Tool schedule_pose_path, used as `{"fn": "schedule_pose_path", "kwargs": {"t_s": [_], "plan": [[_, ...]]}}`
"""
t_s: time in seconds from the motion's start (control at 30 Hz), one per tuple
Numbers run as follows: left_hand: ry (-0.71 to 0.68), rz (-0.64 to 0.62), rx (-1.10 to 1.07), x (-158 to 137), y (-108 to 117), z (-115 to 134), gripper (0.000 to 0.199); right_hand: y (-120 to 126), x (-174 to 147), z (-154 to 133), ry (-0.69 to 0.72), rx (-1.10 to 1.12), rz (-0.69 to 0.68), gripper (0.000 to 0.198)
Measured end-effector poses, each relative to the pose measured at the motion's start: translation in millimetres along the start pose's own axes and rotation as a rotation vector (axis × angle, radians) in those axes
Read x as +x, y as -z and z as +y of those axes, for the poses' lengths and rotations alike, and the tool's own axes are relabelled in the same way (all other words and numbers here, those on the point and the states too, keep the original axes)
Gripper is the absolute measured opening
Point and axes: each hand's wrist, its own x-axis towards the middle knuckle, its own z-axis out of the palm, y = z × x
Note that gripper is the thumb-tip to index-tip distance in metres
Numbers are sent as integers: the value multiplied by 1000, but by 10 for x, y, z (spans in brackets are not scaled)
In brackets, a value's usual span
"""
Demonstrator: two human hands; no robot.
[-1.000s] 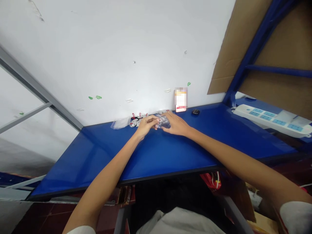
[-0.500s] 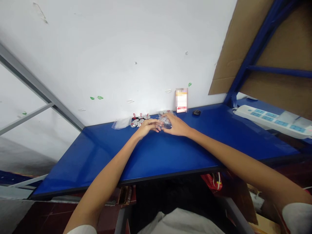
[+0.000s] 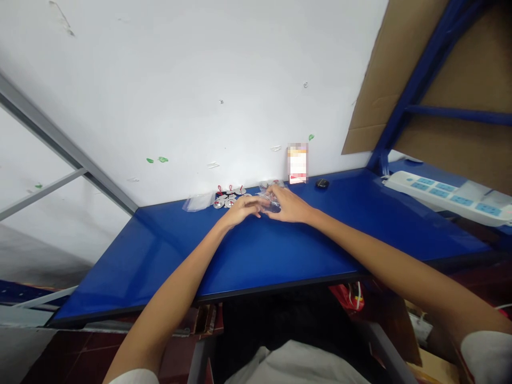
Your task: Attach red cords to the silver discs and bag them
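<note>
Now | blue table [image 3: 280, 250], white wall [image 3: 200, 80] | both hands' fingers pinch clear bag [image 3: 269, 200]

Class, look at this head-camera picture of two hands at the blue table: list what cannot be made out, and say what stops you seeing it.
1. What the clear bag holds: too small, and covered by the left hand and right hand.
2. The card against the wall: its print is blurred.
3. The small round pieces with red loops: too small to identify.
4. The power strip: its far end is cut off by the picture's right edge.
</note>
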Motion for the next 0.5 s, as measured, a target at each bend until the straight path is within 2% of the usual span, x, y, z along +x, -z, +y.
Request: {"fn": "schedule_pose_path", "kwargs": {"t_s": [0.1,0.2,0.5], "plan": [[45,-79,-66,-5,-16,-6,43,3,-2,-5,-5,10,-4,50],[89,-103,-127,-12,-56,21,46,0,-5,16,1,19,2,54],[144,138,-78,56,-216,-124,45,-36,-15,29,51,28,24,54]]}}
